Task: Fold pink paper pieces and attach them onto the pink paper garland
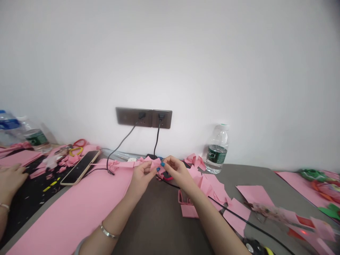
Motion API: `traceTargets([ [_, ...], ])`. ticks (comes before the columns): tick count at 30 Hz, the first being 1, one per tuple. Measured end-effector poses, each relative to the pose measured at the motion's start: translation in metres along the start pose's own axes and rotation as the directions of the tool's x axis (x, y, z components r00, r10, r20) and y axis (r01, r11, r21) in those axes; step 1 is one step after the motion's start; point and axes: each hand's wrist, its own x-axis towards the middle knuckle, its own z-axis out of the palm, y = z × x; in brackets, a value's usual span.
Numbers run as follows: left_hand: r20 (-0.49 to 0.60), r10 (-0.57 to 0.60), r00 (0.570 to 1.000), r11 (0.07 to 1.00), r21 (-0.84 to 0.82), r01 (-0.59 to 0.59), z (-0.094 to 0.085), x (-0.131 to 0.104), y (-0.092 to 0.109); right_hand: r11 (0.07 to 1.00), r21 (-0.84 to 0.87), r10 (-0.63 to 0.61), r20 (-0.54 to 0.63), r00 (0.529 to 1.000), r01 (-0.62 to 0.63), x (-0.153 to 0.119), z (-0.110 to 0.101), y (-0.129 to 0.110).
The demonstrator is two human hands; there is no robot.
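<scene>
"What stood by the wall (212, 63)?"

"A green-labelled water bottle (216, 153), right of the brown socket panel (129, 117)."

"What was plugged in?"

"A grey cable (124, 142) and a black cable (157, 138)."

"And leftward?"

"A dark-screened phone (81, 168) lay there, two more bottles (37, 137) farther left."

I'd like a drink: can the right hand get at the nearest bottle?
Probably yes: only low pink scraps seem to lie between the right hand and the bottle, though the hand is occupied at the folded pink paper.

The left hand (142, 176) and right hand (177, 172) pinch pink paper (155, 163).
</scene>
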Motion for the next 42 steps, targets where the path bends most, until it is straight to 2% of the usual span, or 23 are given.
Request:
traceTargets([
  [2, 0.032, 0.015, 0.999, 0.999, 0.048, -0.017, 0.001, -0.001, 0.000, 1.000, -0.011, -0.003, -0.010, 1.000, 0.003, 0.000, -0.001, 0.000],
  [5, 0.046, 0.041, 0.998, 0.995, 0.086, -0.044, 0.002, -0.003, -0.001, 1.000, -0.015, 0.000, 0.041, 0.999, 0.001, -0.001, -0.003, 0.000],
  [13, 0.057, 0.082, 0.995, 0.996, 0.028, -0.084, 0.004, -0.006, -0.004, 0.996, -0.089, -0.016, 0.145, 0.989, 0.029, -0.004, -0.003, -0.007],
  [15, 0.043, 0.073, 0.996, 0.997, 0.020, -0.074, 0.005, -0.006, -0.002, 0.996, -0.074, -0.037, 0.115, 0.993, 0.046, -0.004, -0.002, -0.007],
  [18, -0.045, 0.080, 0.996, 0.996, 0.029, -0.079, 0.005, -0.006, 0.004, 0.994, -0.067, -0.083, -0.003, 0.997, 0.082, -0.004, 0.000, -0.004],
  [21, -0.092, 0.164, 0.982, 0.985, 0.060, -0.159, 0.005, -0.005, 0.008, 0.988, -0.104, -0.129, -0.115, 0.985, 0.117, -0.004, 0.002, -0.001],
  [24, -0.036, 0.235, 0.971, 0.963, 0.141, -0.228, 0.005, -0.004, 0.007, 0.978, -0.149, -0.169, -0.158, 0.973, 0.145, -0.005, 0.005, 0.001],
  [30, 0.071, 0.222, 0.972, 0.929, 0.286, -0.233, 0.005, -0.006, 0.005, 0.978, -0.120, -0.180, -0.094, 0.979, 0.168, -0.009, 0.010, 0.002],
  [38, 0.135, 0.166, 0.977, 0.956, 0.220, -0.193, 0.008, -0.009, 0.010, 0.985, -0.045, -0.168, -0.100, 0.981, 0.164, -0.007, 0.011, -0.001],
  [42, 0.125, 0.183, 0.975, 0.962, 0.183, -0.204, 0.007, -0.008, 0.009, 0.987, 0.002, -0.159, -0.046, 0.986, 0.159, -0.007, 0.011, -0.003],
])
